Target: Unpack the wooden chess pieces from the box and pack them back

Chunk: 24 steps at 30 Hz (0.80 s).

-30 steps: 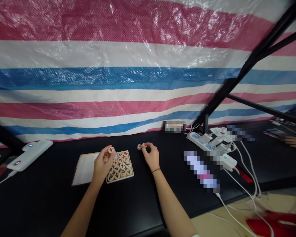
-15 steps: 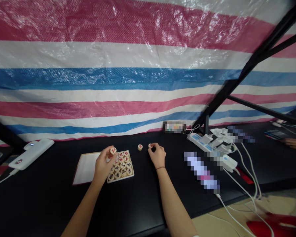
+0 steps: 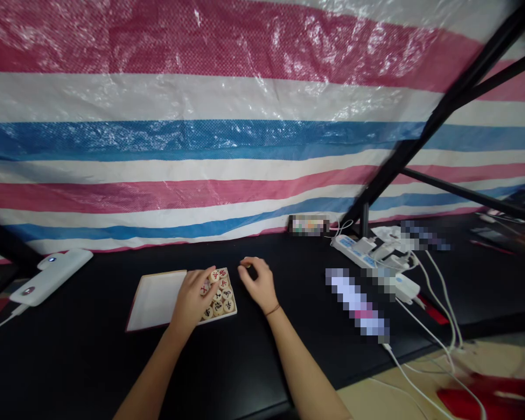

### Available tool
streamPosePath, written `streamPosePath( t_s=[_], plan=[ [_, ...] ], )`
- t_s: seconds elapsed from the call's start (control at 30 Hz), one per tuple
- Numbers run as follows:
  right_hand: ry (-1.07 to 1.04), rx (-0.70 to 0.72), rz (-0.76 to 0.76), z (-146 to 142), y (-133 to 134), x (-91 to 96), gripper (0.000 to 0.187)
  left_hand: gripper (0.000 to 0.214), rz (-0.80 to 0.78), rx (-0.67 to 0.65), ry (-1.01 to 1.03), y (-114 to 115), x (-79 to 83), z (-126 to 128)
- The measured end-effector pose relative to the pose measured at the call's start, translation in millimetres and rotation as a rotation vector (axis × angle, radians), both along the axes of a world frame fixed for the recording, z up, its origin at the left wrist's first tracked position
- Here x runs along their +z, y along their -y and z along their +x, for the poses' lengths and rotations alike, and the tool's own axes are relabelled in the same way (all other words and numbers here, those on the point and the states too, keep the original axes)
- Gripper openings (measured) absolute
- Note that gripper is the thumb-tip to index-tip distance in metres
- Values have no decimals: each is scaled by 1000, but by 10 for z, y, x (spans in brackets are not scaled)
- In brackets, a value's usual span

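1. Two hands, one wooden box (image 3: 223, 315), one white lid (image 3: 153, 297) on the black table (image 3: 91, 350); about nine chess discs (image 3: 226, 293) showed — others hidden.
2. Your left hand (image 3: 195, 297) covered the box, fingertips pinching a red-marked disc (image 3: 214, 275) at its far edge.
3. Your right hand (image 3: 256, 284) rested beside it, fingers curled; contents could not be told.
4. Discs looked light, hard, smooth — best pinched by the rim.

Cannot read the xiangqi pieces (image 3: 223, 293), partly covered by the left hand (image 3: 195, 298). Cannot see beneath the curled fingers (image 3: 247, 266) of the right hand (image 3: 257, 284). Cut off at bottom right: a red object (image 3: 485, 400).
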State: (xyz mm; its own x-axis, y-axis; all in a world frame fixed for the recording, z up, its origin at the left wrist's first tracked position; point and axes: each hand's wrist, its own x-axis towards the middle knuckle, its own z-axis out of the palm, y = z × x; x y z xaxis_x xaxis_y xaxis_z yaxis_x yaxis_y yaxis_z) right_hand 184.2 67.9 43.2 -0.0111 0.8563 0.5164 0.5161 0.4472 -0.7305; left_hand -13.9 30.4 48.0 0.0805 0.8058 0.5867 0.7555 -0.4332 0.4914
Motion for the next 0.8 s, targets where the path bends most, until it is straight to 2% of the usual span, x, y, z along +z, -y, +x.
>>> streamPosePath(
  t_s=[0.07, 0.1, 0.23, 0.33, 0.47, 0.5, 0.6, 0.7, 0.8],
  plan=[
    [-48, 202, 6, -165, 108, 53, 17, 26, 24, -45, -57, 4, -20, 30],
    [-65, 258, 2, -241, 152, 68, 18, 27, 27, -61, -73, 7, -30, 44],
    [-121, 298, -21, -367, 206, 66, 19, 30, -12, -78, -95, 11, -49, 80],
    [-132, 166, -33, -208, 107, 15, 21, 33, -63, -76, -118, 2, -40, 68],
    [-43, -287, -68, 183, -111, -122, 30, 33, -107, -40, -114, -16, -22, -17],
    [25, -336, -110, 264, -159, -161, 30, 31, -117, -27, -110, -22, -19, -44],
    [189, -313, -175, 382, -256, -251, 30, 29, -139, -1, -112, -41, -20, -111],
    [287, -248, -163, 356, -287, -284, 23, 29, -168, -3, -145, -56, -34, -138],
    [357, -247, -174, 311, -284, -288, 16, 29, -200, 3, -172, -61, -50, -142]
  ],
)
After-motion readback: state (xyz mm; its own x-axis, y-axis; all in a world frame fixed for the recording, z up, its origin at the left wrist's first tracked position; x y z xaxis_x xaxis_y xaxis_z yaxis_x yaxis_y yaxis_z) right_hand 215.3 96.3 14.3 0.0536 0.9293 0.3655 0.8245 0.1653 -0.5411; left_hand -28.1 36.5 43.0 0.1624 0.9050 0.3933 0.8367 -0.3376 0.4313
